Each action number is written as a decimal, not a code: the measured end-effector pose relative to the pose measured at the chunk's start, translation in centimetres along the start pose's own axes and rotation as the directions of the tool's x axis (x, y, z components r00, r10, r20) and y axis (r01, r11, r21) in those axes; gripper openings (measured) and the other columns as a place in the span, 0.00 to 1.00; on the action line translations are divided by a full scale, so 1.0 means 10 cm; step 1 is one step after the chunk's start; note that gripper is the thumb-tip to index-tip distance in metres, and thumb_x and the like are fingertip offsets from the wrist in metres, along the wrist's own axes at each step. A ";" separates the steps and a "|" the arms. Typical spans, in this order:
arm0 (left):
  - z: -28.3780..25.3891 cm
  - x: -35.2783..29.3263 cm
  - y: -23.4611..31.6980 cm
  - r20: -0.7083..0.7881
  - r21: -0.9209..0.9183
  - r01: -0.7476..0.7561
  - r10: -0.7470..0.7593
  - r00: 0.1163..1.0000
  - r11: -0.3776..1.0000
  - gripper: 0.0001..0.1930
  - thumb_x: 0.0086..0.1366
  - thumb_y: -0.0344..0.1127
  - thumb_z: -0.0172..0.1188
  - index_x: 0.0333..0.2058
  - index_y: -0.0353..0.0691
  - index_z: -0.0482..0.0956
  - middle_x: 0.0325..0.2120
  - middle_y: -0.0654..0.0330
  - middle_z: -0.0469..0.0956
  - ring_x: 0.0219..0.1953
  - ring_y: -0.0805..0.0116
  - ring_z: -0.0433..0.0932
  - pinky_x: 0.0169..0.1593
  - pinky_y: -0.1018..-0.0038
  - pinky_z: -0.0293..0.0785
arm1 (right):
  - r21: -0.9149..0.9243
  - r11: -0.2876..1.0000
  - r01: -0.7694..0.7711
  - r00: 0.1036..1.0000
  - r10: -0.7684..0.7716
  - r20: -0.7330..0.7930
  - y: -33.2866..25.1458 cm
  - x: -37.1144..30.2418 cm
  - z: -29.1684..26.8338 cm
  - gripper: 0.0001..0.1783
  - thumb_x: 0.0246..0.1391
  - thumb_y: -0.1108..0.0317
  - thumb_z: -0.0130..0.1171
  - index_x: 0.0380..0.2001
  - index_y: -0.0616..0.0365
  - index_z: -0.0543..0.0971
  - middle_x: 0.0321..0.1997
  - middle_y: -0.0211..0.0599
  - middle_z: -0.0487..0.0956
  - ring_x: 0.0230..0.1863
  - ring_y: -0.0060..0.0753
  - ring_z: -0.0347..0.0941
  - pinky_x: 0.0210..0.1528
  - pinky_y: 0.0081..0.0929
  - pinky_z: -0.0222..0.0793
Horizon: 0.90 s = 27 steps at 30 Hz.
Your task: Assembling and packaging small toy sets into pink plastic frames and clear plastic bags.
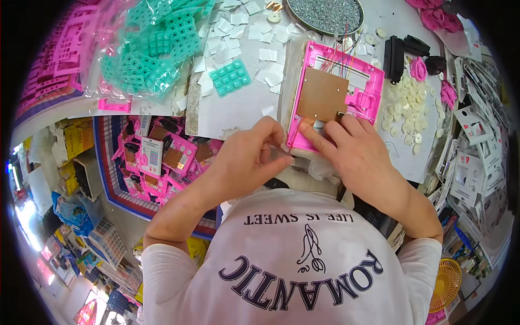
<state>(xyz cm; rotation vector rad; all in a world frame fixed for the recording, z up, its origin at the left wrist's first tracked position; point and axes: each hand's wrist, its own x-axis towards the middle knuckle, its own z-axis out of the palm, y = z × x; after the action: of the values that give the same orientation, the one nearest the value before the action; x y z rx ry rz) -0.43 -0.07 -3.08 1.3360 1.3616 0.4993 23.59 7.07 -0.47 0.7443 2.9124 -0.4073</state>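
A pink plastic casing [371,81] lies on a work surface before me, its inside facing up. A plain brown circuit board [322,95] rests in it, with thin coloured wires [337,58] at its top edge. My right hand [355,143] is bent over the board's lower edge, thumb and curled fingers pressed onto it. A small dark part [340,114] shows by its fingertips. My left hand [260,149] is beside the casing's lower left corner, fingers curled and thumb apart from the index finger. Nothing shows between them.
A teal rubber keypad [231,77] lies among white paper squares [267,54]. Bagged teal keypads [157,49] stand left. A round tray [325,13] holds small metal screws. Cream discs [406,103] and black parts [394,57] lie right. A basket [116,187] at left holds pink assemblies.
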 end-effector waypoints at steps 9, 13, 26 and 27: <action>0.38 -0.17 -0.15 -0.061 -0.127 -0.125 0.118 0.991 0.984 0.14 0.62 0.23 0.66 0.44 0.37 0.72 0.37 0.64 0.83 0.26 0.80 0.73 0.32 0.81 0.70 | 0.219 0.974 0.051 0.994 -0.029 -0.102 0.18 -0.14 0.11 0.32 0.49 0.71 0.57 0.62 0.57 0.75 0.42 0.35 0.73 0.45 0.39 0.69 0.49 0.35 0.69; 0.32 -0.13 -0.04 0.031 -0.184 -0.212 0.221 0.975 0.960 0.16 0.62 0.22 0.62 0.49 0.36 0.75 0.39 0.60 0.82 0.27 0.73 0.76 0.32 0.76 0.73 | 0.081 0.996 -0.029 0.985 0.042 -0.168 -0.03 -0.10 0.14 0.33 0.46 0.72 0.61 0.60 0.57 0.76 0.40 0.35 0.73 0.44 0.41 0.68 0.49 0.36 0.69; 0.24 0.24 0.32 0.242 -0.722 0.175 0.007 0.970 0.669 0.21 0.69 0.22 0.57 0.60 0.30 0.74 0.36 0.69 0.78 0.33 0.83 0.73 0.37 0.81 0.71 | 0.573 0.819 -0.009 0.809 0.343 -0.478 0.09 -0.39 0.18 0.21 0.44 0.70 0.74 0.44 0.57 0.83 0.37 0.37 0.83 0.31 0.39 0.77 0.33 0.32 0.74; 0.28 0.24 0.32 0.168 -0.685 0.087 0.042 0.985 0.723 0.21 0.68 0.22 0.58 0.60 0.32 0.75 0.36 0.68 0.79 0.32 0.81 0.73 0.36 0.81 0.71 | 0.560 0.829 -0.018 0.792 0.353 -0.497 0.08 -0.40 0.21 0.18 0.45 0.71 0.74 0.42 0.57 0.83 0.36 0.37 0.83 0.31 0.39 0.77 0.33 0.32 0.74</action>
<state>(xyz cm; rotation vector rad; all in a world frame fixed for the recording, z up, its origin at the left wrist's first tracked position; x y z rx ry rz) 3.94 1.84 -2.07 0.7109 0.8947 0.7667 27.60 5.34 -2.03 1.4751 3.2293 -1.1927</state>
